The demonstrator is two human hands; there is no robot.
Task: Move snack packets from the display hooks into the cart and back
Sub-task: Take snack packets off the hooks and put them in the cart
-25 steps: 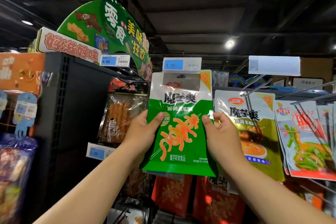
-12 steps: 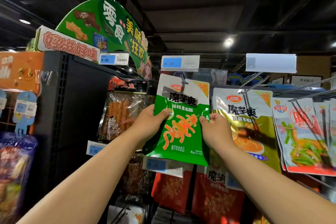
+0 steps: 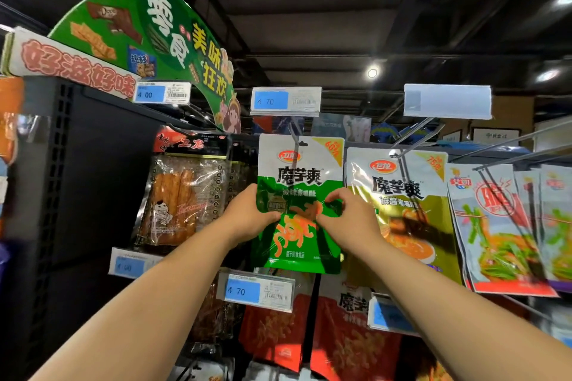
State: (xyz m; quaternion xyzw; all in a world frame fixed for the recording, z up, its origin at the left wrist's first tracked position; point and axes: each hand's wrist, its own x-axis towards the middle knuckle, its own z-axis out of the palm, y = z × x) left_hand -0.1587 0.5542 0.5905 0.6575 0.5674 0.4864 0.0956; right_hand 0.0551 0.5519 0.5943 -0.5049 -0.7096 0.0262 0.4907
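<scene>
Now, in front of you stands the black display rack (image 3: 102,179), topped by an arched green sign (image 3: 148,40). Your green snack packet (image 3: 300,170) sits upright in the top row, between a clear packet of brown sticks (image 3: 182,195) and an olive packet (image 3: 402,204). Your left hand (image 3: 247,216) grips its left edge, thumb in front. Your right hand (image 3: 346,219) pinches its front near the middle with curled fingers. Above it is the 4 70 price tag (image 3: 284,101), and the hook wire (image 3: 296,141) crosses the packet's top at the hang hole.
</scene>
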